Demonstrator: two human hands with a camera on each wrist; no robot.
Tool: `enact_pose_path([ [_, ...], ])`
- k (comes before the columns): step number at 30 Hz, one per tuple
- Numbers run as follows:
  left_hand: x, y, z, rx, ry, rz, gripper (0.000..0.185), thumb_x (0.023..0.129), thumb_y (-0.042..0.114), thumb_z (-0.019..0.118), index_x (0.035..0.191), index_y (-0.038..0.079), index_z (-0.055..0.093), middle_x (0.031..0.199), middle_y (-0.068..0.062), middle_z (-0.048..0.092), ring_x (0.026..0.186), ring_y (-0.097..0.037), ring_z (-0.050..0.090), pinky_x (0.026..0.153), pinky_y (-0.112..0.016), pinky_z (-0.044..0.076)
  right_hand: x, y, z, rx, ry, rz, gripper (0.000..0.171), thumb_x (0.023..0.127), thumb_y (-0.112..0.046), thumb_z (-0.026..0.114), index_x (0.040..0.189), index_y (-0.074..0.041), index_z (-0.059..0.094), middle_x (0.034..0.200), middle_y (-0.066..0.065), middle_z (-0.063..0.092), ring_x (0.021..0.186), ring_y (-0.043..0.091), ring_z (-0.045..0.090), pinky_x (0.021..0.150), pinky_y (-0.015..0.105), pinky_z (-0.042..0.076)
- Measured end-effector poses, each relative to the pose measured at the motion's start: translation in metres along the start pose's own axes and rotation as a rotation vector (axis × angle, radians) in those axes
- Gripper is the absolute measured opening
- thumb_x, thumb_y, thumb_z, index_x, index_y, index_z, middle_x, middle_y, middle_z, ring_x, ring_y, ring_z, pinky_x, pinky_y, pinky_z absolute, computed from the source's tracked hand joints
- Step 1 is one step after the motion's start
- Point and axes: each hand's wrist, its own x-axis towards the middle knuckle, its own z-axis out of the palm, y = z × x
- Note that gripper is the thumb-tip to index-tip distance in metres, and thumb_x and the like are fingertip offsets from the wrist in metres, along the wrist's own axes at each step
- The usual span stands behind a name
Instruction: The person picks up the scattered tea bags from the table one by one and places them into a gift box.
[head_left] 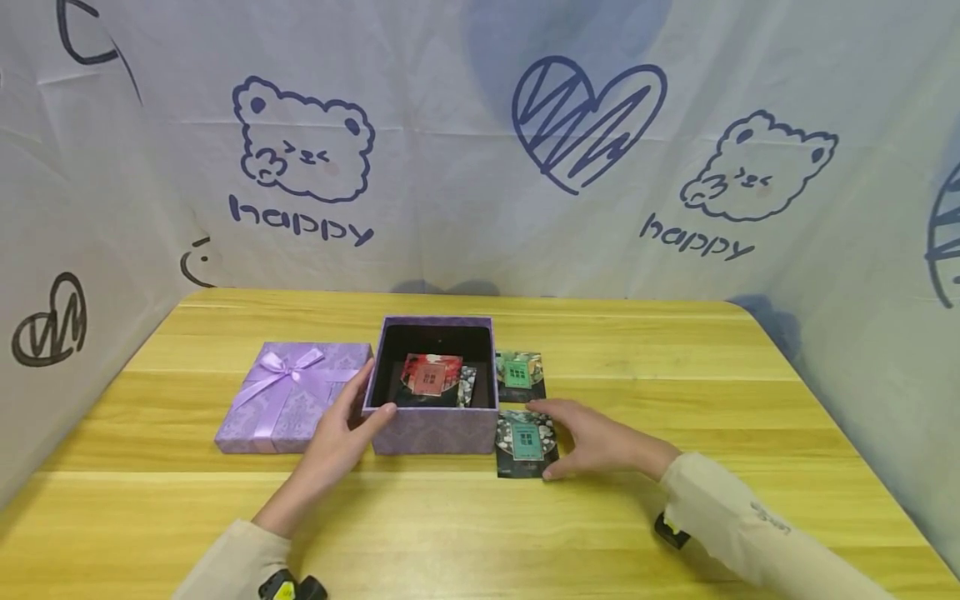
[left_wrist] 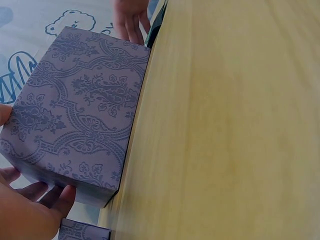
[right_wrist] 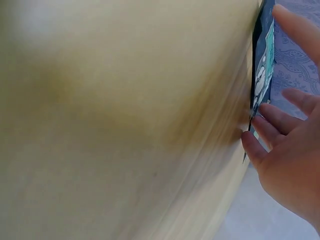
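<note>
Open purple box (head_left: 435, 417) at frame centre, two packets inside.

A red packet (head_left: 430, 375) lies in it over a second, half-hidden one. The left hand (head_left: 341, 433), fingers loosely spread, touches the box's left corner. The right hand (head_left: 596, 437), fingers straight, rests on the teal packet (head_left: 525, 442) lower right of the box; the right wrist view is blurred.

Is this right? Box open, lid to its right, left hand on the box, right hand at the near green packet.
One thing is off: the lid lies to the left of the box, not its right, as the head view shows. The rest holds: the box is open, the left hand touches it, and the right hand is at the near green packet.
</note>
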Motion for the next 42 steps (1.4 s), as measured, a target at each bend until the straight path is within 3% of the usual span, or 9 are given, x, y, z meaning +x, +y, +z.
enact_pose_path([
  [17,-0.0007,-0.0007,-0.0006,0.001,-0.003,-0.013,0.07,0.097,0.019,0.06,0.155,0.009,0.021,0.149,-0.026,0.034,0.127,-0.041,0.045,0.103,-0.044,0.041,-0.0018,0.0022,0.0072,-0.103,-0.004,-0.009,0.089,0.075,-0.028,0.082,0.147,-0.004,0.038,0.15,0.021,0.033,0.135,0.04,0.032,0.108,0.058,0.031],
  [24,-0.0009,-0.0005,-0.0006,-0.001,-0.005,-0.021,0.07,0.098,0.02,0.06,0.155,0.01,0.02,0.15,-0.025,0.033,0.128,-0.041,0.044,0.104,-0.045,0.04,-0.0035,-0.0002,0.0054,-0.083,-0.004,0.017,0.086,0.076,-0.029,0.081,0.148,-0.008,0.039,0.152,0.02,0.03,0.136,0.04,0.03,0.107,0.059,0.031],
  [42,-0.0012,0.0001,-0.0007,-0.012,-0.003,-0.024,0.071,0.098,0.02,0.06,0.155,0.012,0.02,0.15,-0.024,0.033,0.128,-0.041,0.044,0.103,-0.044,0.041,-0.0093,0.0021,-0.001,-0.046,0.033,-0.019,0.081,0.077,-0.031,0.079,0.146,-0.011,0.043,0.152,0.019,0.029,0.137,0.04,0.028,0.106,0.063,0.029],
])
